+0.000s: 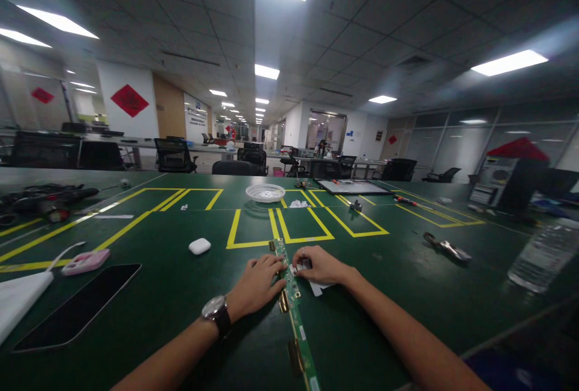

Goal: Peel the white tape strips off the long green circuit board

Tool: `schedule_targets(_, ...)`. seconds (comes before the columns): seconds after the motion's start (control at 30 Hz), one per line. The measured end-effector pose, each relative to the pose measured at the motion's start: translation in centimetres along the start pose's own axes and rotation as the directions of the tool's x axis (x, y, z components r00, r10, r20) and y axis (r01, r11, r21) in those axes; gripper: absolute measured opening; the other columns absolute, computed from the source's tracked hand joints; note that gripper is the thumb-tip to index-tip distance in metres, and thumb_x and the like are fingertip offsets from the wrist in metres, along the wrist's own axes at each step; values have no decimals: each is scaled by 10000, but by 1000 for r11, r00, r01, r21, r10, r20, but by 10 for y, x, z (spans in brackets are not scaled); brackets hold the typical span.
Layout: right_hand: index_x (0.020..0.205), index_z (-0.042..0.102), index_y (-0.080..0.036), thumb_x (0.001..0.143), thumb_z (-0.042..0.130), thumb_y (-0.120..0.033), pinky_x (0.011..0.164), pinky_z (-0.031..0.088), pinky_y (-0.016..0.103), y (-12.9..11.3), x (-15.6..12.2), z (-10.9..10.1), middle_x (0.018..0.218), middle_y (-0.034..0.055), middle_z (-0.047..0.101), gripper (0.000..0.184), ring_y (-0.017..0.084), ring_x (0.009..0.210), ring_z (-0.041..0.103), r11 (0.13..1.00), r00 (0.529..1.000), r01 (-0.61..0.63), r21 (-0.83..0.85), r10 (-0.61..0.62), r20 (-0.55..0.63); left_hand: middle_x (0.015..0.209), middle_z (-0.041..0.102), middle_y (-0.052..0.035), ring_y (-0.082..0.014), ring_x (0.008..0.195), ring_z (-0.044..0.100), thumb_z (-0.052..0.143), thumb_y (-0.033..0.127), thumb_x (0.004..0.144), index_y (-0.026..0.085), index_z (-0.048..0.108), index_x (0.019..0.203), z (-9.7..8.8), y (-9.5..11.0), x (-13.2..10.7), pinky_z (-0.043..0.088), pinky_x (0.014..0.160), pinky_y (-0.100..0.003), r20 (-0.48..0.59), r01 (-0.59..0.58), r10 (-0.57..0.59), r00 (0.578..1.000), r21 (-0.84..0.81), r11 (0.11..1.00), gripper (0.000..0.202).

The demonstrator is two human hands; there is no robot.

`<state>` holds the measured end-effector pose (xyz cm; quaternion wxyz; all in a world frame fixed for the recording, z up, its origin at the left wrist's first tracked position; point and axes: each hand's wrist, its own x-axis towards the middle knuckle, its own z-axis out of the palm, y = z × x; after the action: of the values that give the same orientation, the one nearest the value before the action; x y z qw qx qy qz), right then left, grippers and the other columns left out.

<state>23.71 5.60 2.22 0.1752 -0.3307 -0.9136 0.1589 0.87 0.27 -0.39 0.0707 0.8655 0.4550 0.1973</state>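
Your left hand (257, 285) lies flat, fingers together, pressing the long green circuit strip (296, 318) onto the tabletop (181, 294) just before you. Your right hand (321, 265) pinches a small white tab (294, 270) at the strip's edge. This looks like fitting work, so the next move calls for a steady strip.

My only view, from the head, faces forward along the worktop (389, 300), very near the left hand (257, 285) and right hand (322, 267).
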Motion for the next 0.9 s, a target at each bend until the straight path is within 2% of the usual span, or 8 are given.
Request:
schedule_targets(0.6, 981, 704, -183, 789, 689, -172, 731, 451, 243, -4, -1, -3, 948, 28, 691, 192, 148, 816, 604, 1000, 1000, 10, 12, -11, 19, 1410, 532, -74, -316, 1323, 439, 533, 415, 910, 277, 592, 1201, -1, -2, 2, 344, 1028, -538, -6, 48, -49, 999, -73, 996, 327)
schedule_targets(0.7, 987, 713, -194, 818, 681, -175, 861, 466, 286, -5, -1, -4, 1039, 44, 683, 173, 169, 949, 616, 995, 996, 87, 43, -88, 15, 1414, 537, -69, -307, 1328, 442, 531, 395, 910, 284, 573, 1241, -2, -2, 2, 343, 1042, -532, -10, 63, -65, 998, -127, 990, 351)
schedule_targets(0.77, 1007, 719, -209, 856, 636, -161, 985, 432, 329, -6, 0, -3, 1164, 55, 663, 179, 184, 1095, 593, 986, 989, 150, 75, -149, -11, 1413, 542, -72, -292, 1320, 460, 507, 379, 926, 277, 543, 1290, -3, -3, 3, 337, 1063, -520, -24, 92, -100, 995, -209, 974, 380)
schedule_targets(0.83, 1051, 721, -223, 881, 569, -116, 1058, 391, 348, -7, 3, 0, 1255, 52, 641, 252, 183, 1189, 559, 977, 982, 188, 98, -188, -10, 1410, 545, -79, -273, 1313, 476, 474, 372, 942, 254, 526, 1312, -4, -6, 5, 333, 1089, -491, -60, 116, -143, 988, -321, 940, 391)
schedule_targets(0.9, 1095, 718, -224, 876, 516, -70, 1069, 390, 339, -7, 6, 2, 1274, 48, 644, 335, 175, 1201, 559, 975, 979, 198, 101, -202, 30, 1400, 549, -91, -258, 1303, 488, 452, 359, 943, 221, 532, 1297, -3, -10, 7, 353, 1093, -452, -118, 119, -187, 975, -433, 894, 388)
